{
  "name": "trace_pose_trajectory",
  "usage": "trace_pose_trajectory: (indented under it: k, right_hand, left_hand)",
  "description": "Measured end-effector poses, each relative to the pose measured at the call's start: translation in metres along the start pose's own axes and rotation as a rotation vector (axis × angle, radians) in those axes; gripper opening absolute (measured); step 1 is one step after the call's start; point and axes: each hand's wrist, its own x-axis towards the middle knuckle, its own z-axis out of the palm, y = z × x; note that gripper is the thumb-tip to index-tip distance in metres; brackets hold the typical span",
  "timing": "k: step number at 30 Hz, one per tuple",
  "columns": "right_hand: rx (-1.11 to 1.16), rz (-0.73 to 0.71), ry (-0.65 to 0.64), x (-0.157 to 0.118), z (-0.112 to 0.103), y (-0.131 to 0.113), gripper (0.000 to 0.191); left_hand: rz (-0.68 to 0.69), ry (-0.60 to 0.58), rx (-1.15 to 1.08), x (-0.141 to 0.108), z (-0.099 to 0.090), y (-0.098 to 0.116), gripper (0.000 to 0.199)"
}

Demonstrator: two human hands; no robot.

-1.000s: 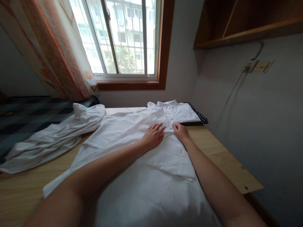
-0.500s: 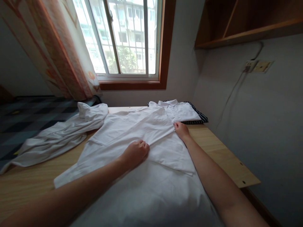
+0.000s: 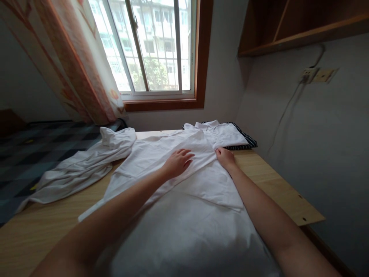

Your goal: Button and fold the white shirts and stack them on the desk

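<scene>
A white shirt lies spread over the wooden board, with one part folded diagonally across it. My left hand rests on the folded part near the middle, its fingers apart and holding nothing. At the right edge of the cloth, my right hand is closed, pinching the white fabric. Just beyond it, a folded white shirt with its collar showing sits on black striped cloth.
A crumpled white garment lies at the left across the wooden board and a dark checked bed. Behind are a window and an orange patterned curtain. A shelf hangs at the upper right, above a wall socket.
My left hand has moved forward and slightly right over the cloth, and its closed fingers have spread. My right hand keeps its pinch at the fabric edge. The view has shifted slightly.
</scene>
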Motion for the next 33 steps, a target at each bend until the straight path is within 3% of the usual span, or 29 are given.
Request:
trace_pose_trajectory:
  k: [2, 7, 12, 16, 19, 22, 24, 26, 29, 33]
  right_hand:
    - [0.006, -0.001, -0.003, -0.001, -0.001, 0.000, 0.039]
    - [0.018, 0.014, 0.005, -0.002, -0.002, -0.003, 0.038]
    - [0.067, 0.021, 0.016, -0.004, -0.005, -0.002, 0.038]
    - [0.041, 0.023, 0.130, -0.007, -0.019, -0.006, 0.037]
    - [-0.007, -0.088, 0.204, -0.010, -0.034, -0.025, 0.038]
    - [-0.002, -0.341, 0.137, -0.008, -0.040, -0.057, 0.039]
    - [0.016, -0.485, 0.053, -0.003, -0.034, -0.079, 0.044]
    - [0.026, -0.526, -0.029, 0.003, -0.022, -0.096, 0.047]
    - [0.037, -0.413, -0.103, 0.010, 0.002, -0.107, 0.049]
    - [0.030, -0.305, -0.105, 0.010, 0.025, -0.105, 0.054]
  left_hand:
    - [-0.123, 0.000, 0.032, 0.011, 0.015, -0.001, 0.048]
    - [-0.340, -0.202, 0.013, 0.013, 0.037, 0.002, 0.076]
    - [-0.350, -0.237, -0.012, 0.010, 0.034, 0.000, 0.082]
    - [-0.340, -0.235, -0.029, 0.009, 0.032, -0.002, 0.083]
    - [-0.338, -0.238, -0.030, 0.008, 0.033, -0.002, 0.084]
    - [-0.339, -0.235, -0.032, 0.008, 0.033, -0.001, 0.084]
    - [-0.346, -0.235, -0.037, 0.007, 0.033, 0.000, 0.083]
    - [-0.349, -0.230, -0.040, 0.007, 0.032, 0.001, 0.082]
    - [-0.334, -0.216, -0.044, 0.005, 0.031, 0.002, 0.082]
    - [-0.318, -0.223, -0.061, -0.008, 0.028, 0.000, 0.078]
